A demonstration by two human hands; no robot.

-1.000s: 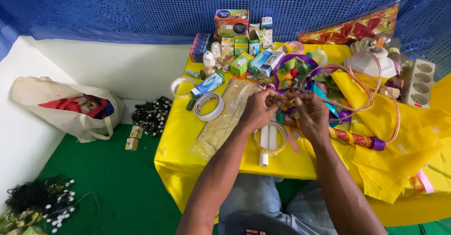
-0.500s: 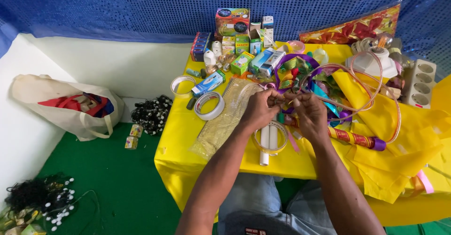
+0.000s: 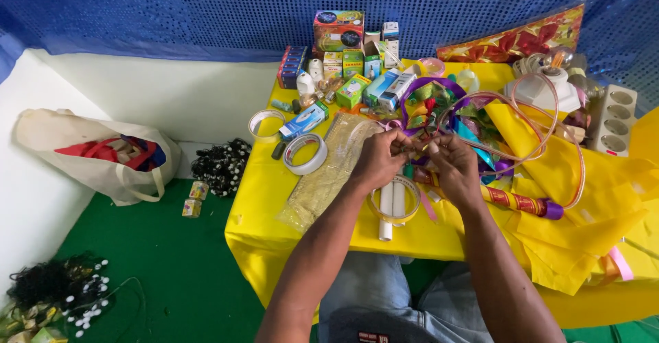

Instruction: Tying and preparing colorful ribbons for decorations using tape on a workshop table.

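Both hands, the left hand point(image 3: 379, 159) and the right hand point(image 3: 454, 166), are close together above the yellow table point(image 3: 261, 199), pinching a small shiny bit of ribbon point(image 3: 417, 147), likely mid-tying, so small careful finger moves seem needed.

Both forearms are bare with no sleeves showing, and blue-grey denim trousers point(image 3: 384, 285) cover the legs.

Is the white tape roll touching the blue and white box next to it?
Apart. The head view shows a strip of bare yellow table cloth between the white tape roll and the blue and white box above it.
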